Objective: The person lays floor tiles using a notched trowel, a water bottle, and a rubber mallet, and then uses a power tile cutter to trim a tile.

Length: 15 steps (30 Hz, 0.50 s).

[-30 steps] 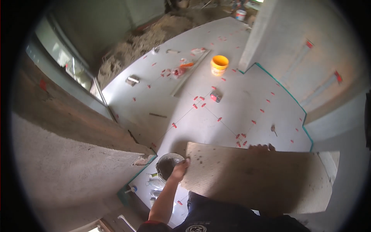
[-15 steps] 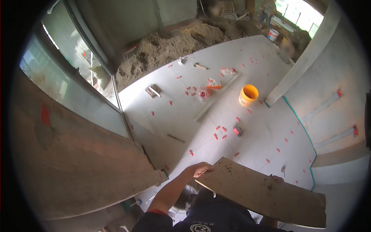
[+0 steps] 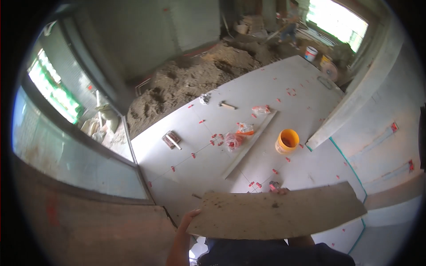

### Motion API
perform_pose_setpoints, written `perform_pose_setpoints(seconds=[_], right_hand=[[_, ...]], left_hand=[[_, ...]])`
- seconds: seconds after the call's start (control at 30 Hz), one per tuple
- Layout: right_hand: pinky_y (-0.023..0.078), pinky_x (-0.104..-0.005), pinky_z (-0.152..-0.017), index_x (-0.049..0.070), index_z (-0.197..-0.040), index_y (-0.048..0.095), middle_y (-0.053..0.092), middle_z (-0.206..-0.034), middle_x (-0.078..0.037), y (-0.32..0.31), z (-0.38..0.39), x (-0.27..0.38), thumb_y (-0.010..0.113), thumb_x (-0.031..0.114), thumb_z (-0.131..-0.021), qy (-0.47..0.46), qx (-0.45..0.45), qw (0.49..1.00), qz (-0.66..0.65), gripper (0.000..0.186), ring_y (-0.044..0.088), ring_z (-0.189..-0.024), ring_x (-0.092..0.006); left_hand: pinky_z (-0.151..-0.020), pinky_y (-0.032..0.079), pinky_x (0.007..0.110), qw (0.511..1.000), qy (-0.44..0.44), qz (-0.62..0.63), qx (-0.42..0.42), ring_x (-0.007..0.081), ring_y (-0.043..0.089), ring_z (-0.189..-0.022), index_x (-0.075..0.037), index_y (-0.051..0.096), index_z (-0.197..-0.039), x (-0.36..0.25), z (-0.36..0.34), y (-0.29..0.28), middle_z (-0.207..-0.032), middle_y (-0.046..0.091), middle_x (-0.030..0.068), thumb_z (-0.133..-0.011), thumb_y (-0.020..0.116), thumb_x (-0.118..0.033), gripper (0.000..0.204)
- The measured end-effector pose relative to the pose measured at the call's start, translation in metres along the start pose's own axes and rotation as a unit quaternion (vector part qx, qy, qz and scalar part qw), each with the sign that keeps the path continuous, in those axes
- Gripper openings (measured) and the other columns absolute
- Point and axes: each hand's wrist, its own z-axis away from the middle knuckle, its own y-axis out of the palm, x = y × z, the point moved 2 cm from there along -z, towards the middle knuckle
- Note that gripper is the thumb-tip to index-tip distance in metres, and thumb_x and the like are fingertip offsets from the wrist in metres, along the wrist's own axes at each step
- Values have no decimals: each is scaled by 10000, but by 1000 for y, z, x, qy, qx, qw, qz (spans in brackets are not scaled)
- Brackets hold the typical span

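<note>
I carry a long, flat brown board [image 3: 266, 216] with dark spots, held across in front of my body. My left hand [image 3: 191, 216] is closed around its left end. At the far long edge, fingertips of my right hand [image 3: 281, 191] show; the board covers the rest of that hand. Just beyond those fingers, a small red and black tool [image 3: 274, 184] lies on the floor, partly hidden. Below the board is a pale tiled floor [image 3: 199, 177] with several red tile-levelling clips [image 3: 252, 184] along its joints.
Farther out are a yellow bucket [image 3: 287, 142], a long straight bar [image 3: 250, 144], plastic bags [image 3: 234, 142], a hammer [image 3: 228, 105] and a float-like tool [image 3: 171, 139]. A sand heap [image 3: 186, 71] borders the tiles. Walls flank both sides; a person [image 3: 290, 24] stands far back.
The board has swung from slanting down rightward to nearly level and sits farther left. Both hands moved with it, still holding. My view has tilted up; the far person has moved left.
</note>
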Motion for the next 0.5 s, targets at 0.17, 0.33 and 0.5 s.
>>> perform_pose_setpoints(seconds=[0.17, 0.33, 0.5], right_hand=[[322, -419, -1024, 102, -937, 489, 556, -999, -42, -31, -142, -62, 426, 323, -973, -39, -58, 997, -40, 233, 483, -976, -233], [332, -401, -1012, 107, -929, 480, 530, -973, -41, 1, -269, -112, 424, 297, -971, -50, -118, 992, 10, 203, 480, -968, -227], [334, -383, -1008, 108, -938, 470, 496, -958, -46, 39, -348, -95, 419, 266, -970, -82, -195, 974, 76, 169, 472, -979, -219]], left_hand=[[-862, 523, 434, 997, 76, 27, -4, 299, 643, -982, 39, 515, -1293, -95, -63, -48, -1126, 634, 188, -905, 528, -203, 458], [-841, 524, 429, 986, 49, -98, -126, 292, 643, -951, 48, 507, -1284, -235, -135, -70, -1084, 636, 183, -899, 527, -217, 468], [-831, 521, 421, 999, 8, 6, 37, 300, 636, -929, 54, 481, -1295, -363, -182, -12, -1114, 615, 185, -899, 511, -228, 487]])
